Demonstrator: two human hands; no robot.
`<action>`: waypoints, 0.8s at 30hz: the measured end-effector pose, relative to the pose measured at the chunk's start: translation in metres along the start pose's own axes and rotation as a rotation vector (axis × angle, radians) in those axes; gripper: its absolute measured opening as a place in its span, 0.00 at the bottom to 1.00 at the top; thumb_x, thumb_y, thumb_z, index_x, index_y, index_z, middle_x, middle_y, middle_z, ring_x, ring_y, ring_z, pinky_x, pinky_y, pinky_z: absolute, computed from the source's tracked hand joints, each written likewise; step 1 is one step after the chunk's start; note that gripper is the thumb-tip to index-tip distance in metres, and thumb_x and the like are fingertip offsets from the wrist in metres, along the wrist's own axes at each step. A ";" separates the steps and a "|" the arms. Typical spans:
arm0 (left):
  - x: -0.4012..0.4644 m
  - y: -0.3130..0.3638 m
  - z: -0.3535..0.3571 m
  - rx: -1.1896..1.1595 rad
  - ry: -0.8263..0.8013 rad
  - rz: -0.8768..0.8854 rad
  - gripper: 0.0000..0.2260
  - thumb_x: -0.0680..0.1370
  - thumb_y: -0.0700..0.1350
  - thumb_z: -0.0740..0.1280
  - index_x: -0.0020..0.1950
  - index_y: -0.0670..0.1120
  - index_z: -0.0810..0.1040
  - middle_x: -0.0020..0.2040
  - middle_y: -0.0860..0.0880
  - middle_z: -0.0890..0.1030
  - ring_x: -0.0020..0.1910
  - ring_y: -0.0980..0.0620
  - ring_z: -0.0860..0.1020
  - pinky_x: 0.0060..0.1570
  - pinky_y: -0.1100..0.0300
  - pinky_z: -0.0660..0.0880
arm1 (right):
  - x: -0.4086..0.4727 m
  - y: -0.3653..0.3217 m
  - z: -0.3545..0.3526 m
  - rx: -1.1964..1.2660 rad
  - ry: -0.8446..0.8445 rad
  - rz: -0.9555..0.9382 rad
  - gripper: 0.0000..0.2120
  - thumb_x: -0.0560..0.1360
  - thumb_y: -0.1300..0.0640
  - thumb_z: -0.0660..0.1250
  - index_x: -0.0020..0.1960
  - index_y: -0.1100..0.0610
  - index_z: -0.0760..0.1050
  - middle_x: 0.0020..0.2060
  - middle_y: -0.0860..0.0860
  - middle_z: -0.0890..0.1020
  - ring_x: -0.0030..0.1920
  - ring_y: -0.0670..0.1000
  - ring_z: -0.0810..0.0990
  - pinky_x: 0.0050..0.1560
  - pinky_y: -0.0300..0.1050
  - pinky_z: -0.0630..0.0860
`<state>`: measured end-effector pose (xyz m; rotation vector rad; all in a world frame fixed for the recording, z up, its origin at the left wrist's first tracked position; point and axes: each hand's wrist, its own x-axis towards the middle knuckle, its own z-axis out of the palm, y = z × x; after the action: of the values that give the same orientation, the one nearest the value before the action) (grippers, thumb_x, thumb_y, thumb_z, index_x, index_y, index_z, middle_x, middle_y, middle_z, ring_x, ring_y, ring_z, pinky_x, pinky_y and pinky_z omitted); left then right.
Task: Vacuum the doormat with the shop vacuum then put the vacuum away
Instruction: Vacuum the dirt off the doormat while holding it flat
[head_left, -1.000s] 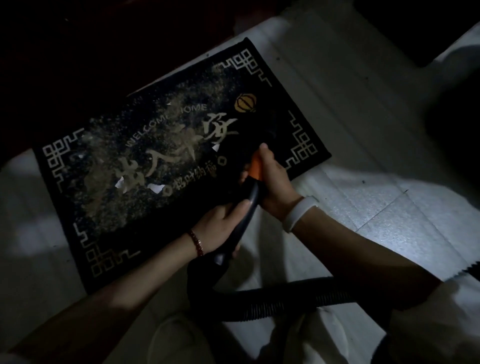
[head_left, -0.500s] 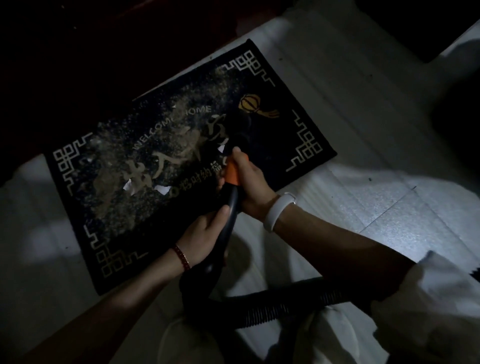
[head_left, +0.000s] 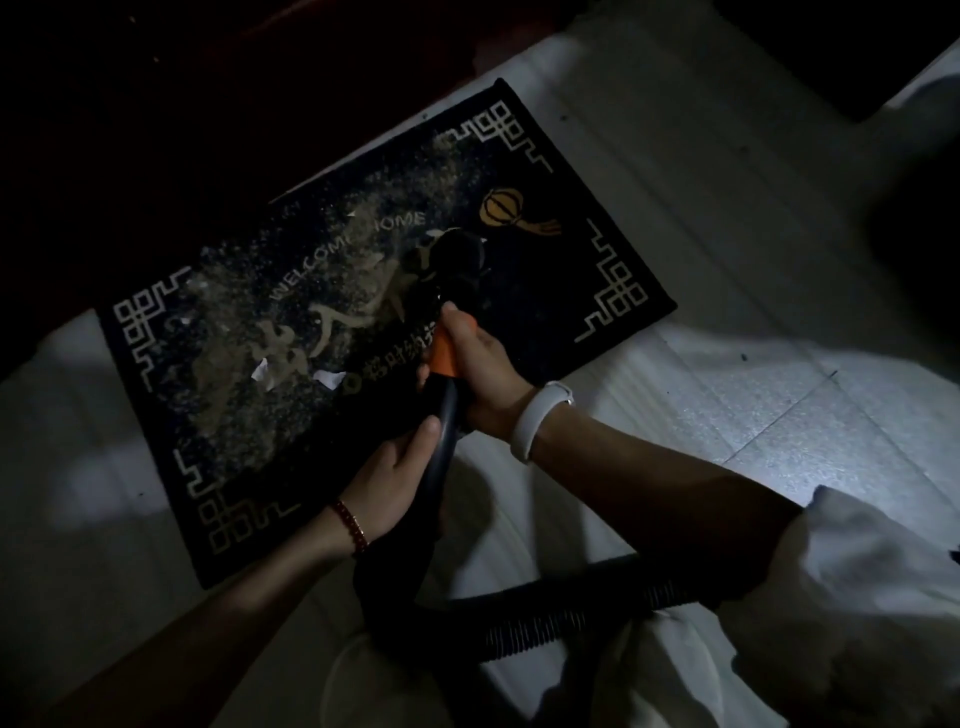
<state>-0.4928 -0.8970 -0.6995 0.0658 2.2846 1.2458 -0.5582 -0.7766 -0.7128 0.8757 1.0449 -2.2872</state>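
A black doormat (head_left: 561, 291) with gold border patterns and "WELCOME HOME" lettering lies angled on the pale floor. Pale dust and a few white paper scraps (head_left: 328, 378) cover its left and middle. The vacuum's round black nozzle (head_left: 460, 255) rests on the mat near its middle, just left of an orange lantern picture. My right hand (head_left: 483, 374) grips the wand at its orange collar. My left hand (head_left: 397, 475) holds the black wand lower down. The ribbed black hose (head_left: 566, 618) curves back toward my lap. The vacuum body is out of view.
Pale floor tiles (head_left: 779, 415) surround the mat, brightly lit at the right. A dark, unlit area (head_left: 156, 130) borders the mat's far edge. My white clothing (head_left: 857, 623) fills the lower right.
The nozzle has slid across the mat toward its far side and left, into the dusty middle, with both hands following. The mat's right part looks cleaner.
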 end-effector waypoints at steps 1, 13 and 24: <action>0.001 0.000 0.001 -0.038 -0.017 -0.044 0.23 0.73 0.60 0.50 0.66 0.58 0.63 0.65 0.60 0.68 0.64 0.60 0.68 0.62 0.75 0.62 | -0.002 -0.002 -0.001 0.001 -0.013 -0.012 0.14 0.78 0.48 0.61 0.51 0.59 0.67 0.34 0.55 0.72 0.23 0.49 0.74 0.26 0.40 0.75; 0.007 0.001 -0.002 0.092 -0.017 0.001 0.24 0.80 0.57 0.51 0.73 0.50 0.56 0.73 0.50 0.63 0.73 0.54 0.60 0.68 0.72 0.53 | -0.004 -0.003 -0.003 -0.006 0.071 -0.053 0.13 0.78 0.48 0.59 0.46 0.58 0.67 0.31 0.55 0.72 0.22 0.49 0.74 0.25 0.39 0.74; 0.012 0.022 -0.011 -0.191 -0.225 -0.169 0.31 0.74 0.65 0.50 0.30 0.40 0.73 0.23 0.43 0.76 0.23 0.47 0.76 0.26 0.62 0.73 | -0.017 -0.018 -0.005 -0.006 0.181 -0.323 0.15 0.79 0.48 0.58 0.45 0.60 0.69 0.29 0.54 0.74 0.24 0.48 0.75 0.26 0.39 0.74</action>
<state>-0.5130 -0.8894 -0.6819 -0.0526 1.9299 1.2918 -0.5564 -0.7587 -0.6945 0.9868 1.3566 -2.4995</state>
